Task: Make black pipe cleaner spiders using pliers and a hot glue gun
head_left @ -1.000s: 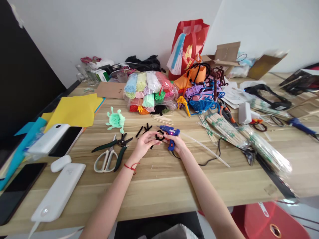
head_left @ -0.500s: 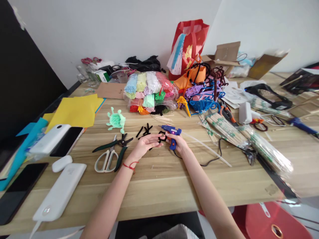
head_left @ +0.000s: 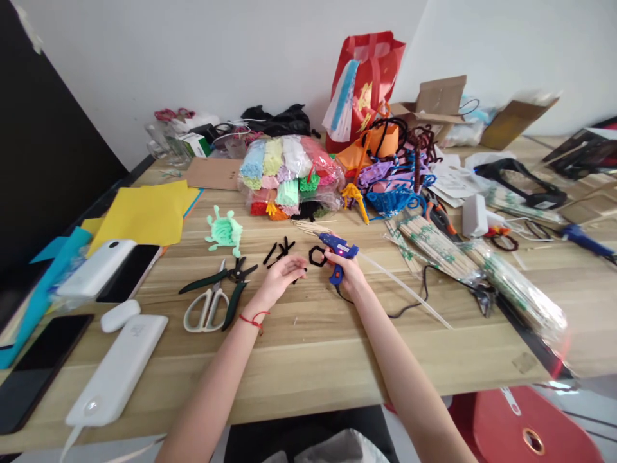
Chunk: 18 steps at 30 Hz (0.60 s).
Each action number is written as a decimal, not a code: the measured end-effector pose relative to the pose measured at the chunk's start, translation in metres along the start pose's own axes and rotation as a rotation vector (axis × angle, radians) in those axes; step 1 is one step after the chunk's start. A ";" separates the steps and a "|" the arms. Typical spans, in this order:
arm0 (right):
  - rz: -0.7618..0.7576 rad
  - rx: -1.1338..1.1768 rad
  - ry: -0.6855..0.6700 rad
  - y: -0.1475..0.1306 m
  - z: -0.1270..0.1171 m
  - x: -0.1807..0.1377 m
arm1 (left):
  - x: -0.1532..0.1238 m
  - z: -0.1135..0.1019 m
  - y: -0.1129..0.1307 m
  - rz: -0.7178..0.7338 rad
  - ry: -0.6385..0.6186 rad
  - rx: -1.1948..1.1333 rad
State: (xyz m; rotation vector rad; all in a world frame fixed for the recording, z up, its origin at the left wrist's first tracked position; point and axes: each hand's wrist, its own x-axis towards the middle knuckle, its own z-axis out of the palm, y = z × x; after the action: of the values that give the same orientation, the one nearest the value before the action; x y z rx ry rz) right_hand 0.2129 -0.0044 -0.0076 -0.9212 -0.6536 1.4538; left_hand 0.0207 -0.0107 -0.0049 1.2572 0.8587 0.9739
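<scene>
My right hand (head_left: 346,273) grips a blue hot glue gun (head_left: 339,249) by its handle, nozzle pointing left, with a clear glue stick (head_left: 400,286) trailing out of its back. A small black pipe-cleaner ring (head_left: 316,256) sits just below the nozzle, between my two hands. My left hand (head_left: 282,275) rests on the wooden table (head_left: 308,360) with its fingers curled around a short black pipe-cleaner piece (head_left: 299,275). More black pipe-cleaner bits (head_left: 280,251) lie just beyond it. A red string is tied round my left wrist.
Left of my hands lie white-handled scissors (head_left: 206,308), green-handled pliers (head_left: 226,283) and a mint pipe-cleaner figure (head_left: 224,233). Phones and power banks (head_left: 118,370) sit at the left. Pipe-cleaner packs (head_left: 289,173), a red bag (head_left: 366,83) and bagged bamboo skewers (head_left: 482,270) fill the back and right.
The glue gun and my right hand have moved slightly right and away from my left hand. The black ring has left my left fingers and now sits by the nozzle.
</scene>
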 end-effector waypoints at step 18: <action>-0.058 -0.127 -0.100 -0.009 0.002 -0.005 | 0.003 0.007 -0.009 -0.053 0.026 -0.121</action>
State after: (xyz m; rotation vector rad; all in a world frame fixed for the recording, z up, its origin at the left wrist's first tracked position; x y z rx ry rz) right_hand 0.2159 -0.0079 0.0011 -0.9241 -0.8486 1.4257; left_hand 0.0291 -0.0107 -0.0129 1.1154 0.8371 0.9874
